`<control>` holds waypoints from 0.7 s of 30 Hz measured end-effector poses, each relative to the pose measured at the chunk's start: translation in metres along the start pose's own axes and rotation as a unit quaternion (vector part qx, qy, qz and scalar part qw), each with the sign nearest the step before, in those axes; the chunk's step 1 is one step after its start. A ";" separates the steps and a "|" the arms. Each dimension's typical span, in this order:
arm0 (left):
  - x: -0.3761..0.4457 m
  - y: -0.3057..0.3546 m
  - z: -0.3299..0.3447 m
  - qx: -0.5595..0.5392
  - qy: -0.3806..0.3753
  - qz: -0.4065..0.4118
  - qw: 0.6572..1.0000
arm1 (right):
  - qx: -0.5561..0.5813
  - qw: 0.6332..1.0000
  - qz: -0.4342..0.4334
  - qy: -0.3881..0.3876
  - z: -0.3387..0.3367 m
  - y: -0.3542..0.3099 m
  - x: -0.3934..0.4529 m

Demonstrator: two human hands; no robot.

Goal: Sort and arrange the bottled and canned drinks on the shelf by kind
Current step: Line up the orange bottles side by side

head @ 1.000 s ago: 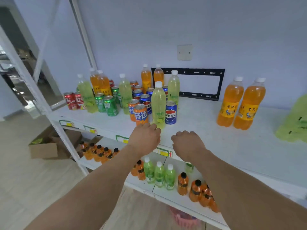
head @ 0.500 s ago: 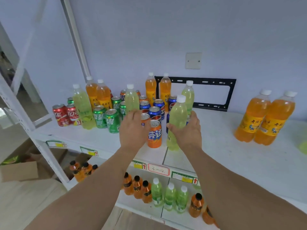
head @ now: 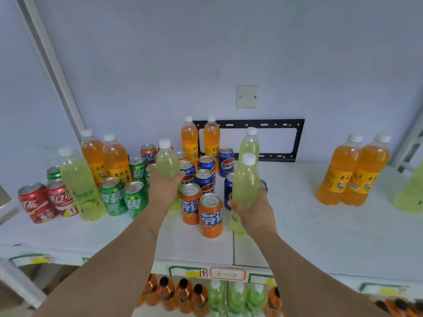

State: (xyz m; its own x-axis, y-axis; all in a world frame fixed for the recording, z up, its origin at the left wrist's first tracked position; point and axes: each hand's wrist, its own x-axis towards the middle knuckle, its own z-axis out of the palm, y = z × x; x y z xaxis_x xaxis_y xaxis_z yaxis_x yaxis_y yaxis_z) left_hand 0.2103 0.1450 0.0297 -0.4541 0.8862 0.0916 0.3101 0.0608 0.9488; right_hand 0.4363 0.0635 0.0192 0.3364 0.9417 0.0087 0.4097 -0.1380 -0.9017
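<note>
My left hand [head: 163,188] grips a light green bottle [head: 166,161] with a white cap, raised among the cans. My right hand [head: 255,211] is closed around a second light green bottle [head: 245,181] whose base sits near the front of the white shelf [head: 320,234]. A third green bottle [head: 250,145] stands behind it. Orange cans [head: 210,216], blue cans [head: 204,179], green cans [head: 135,200] and red cans [head: 36,202] crowd the shelf's left half. A further green bottle [head: 79,186] and orange bottles [head: 105,161] stand at the left.
Two orange bottles [head: 353,172] stand at the right, and a green shape [head: 412,193] is cut off by the right edge. Two more orange bottles [head: 201,140] stand before a black bracket [head: 297,140] on the wall. Small bottles [head: 215,296] fill the lower shelf.
My left hand closed on a green bottle and lifted it. My right hand keeps its grip on the other green bottle. The camera moved closer to the shelf.
</note>
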 end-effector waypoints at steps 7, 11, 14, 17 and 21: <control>0.014 -0.004 -0.001 0.042 -0.020 0.046 0.998 | 0.027 1.000 -0.004 -0.001 -0.012 0.007 -0.001; -0.011 0.024 -0.013 -0.023 0.051 0.123 0.991 | 0.039 0.998 -0.040 0.019 -0.020 0.010 -0.009; -0.031 0.060 -0.026 0.024 0.111 0.190 0.975 | 0.072 0.994 -0.064 0.042 -0.031 0.008 -0.017; -0.060 0.091 -0.031 0.033 0.124 0.221 0.967 | 0.075 0.991 -0.087 0.064 -0.048 0.008 -0.025; -0.126 0.110 -0.013 -0.038 0.030 0.173 0.984 | 0.093 0.992 -0.074 0.040 -0.088 0.025 -0.041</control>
State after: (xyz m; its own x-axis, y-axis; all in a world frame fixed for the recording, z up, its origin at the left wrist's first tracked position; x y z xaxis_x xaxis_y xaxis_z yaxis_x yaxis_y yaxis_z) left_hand 0.2907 0.0341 0.1266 -0.3823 0.8190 0.4279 0.3922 -0.2755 0.8777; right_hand 0.5071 -0.0057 0.0339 0.3535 0.9191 0.1740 0.2992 0.0652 -0.9520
